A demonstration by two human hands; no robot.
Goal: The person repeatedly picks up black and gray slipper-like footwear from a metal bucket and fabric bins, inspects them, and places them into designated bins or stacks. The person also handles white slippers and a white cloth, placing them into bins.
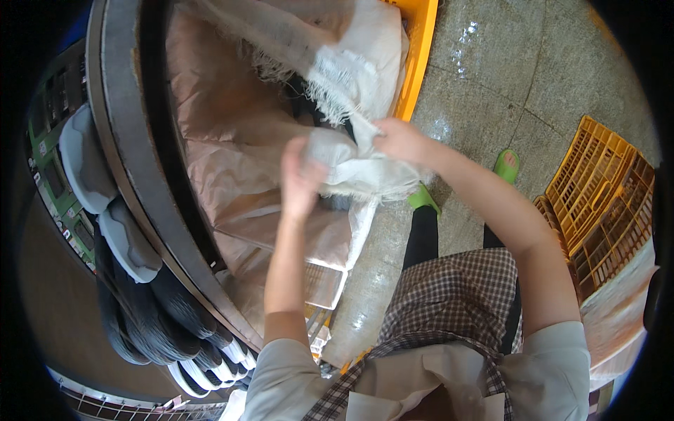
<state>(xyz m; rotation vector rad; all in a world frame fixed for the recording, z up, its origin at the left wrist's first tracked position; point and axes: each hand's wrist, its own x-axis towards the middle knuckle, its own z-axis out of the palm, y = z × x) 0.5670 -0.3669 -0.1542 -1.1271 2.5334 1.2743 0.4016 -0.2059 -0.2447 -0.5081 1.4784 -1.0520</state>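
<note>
A large white woven plastic sack point(363, 173) with frayed edges lies in front of me, its mouth partly open on dark contents. My right hand point(400, 141) pinches the sack's edge near the fringe. Over the sack's left part is my left hand point(303, 173), blurred, its fingers apart; whether it touches the cloth I cannot tell. Pinkish-looking sack material point(226, 158) spreads beyond it, up to a dark gap beside the table edge.
Black and white shoe parts, perhaps soles point(152, 316), lie on the table with a curved metal rim point(126, 105) at left. A yellow plastic crate point(418, 63) stands beyond the sack. More yellow crates point(595, 179) are at right on the speckled floor point(474, 105).
</note>
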